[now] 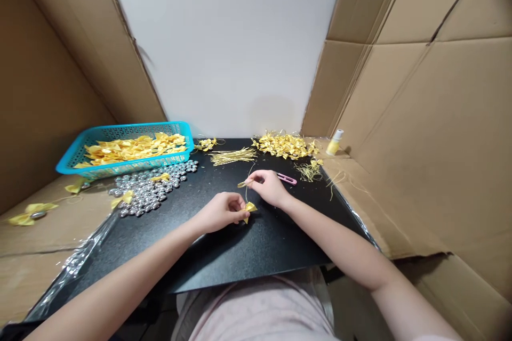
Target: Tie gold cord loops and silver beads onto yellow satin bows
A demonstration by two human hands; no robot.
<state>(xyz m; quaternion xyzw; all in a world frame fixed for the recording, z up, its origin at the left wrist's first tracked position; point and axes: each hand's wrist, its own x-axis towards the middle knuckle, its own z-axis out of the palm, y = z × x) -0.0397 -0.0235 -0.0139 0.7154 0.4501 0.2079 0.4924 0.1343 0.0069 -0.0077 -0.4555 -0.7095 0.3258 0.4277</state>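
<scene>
My left hand (224, 212) is closed in a pinch on a small yellow ribbon bow (250, 206), held low over the black table. Just beyond it, my right hand (267, 185) pinches a thin cord, which runs down toward the bow and also sticks up above the fingers. A short yellowish piece (242, 185) pokes out left of the right fingertips; its kind is unclear. Behind the right hand lies a pink-handled cutter (287, 178), partly hidden by that hand.
A blue basket (184, 129) of yellow ribbon pieces stands at back left, with silver beads (146, 192) before it. Along the back lie gold ties (232, 156), a heap of bows (285, 145) and cord scraps (309, 171). A small bottle (335, 143) stands right. Cardboard walls flank the table.
</scene>
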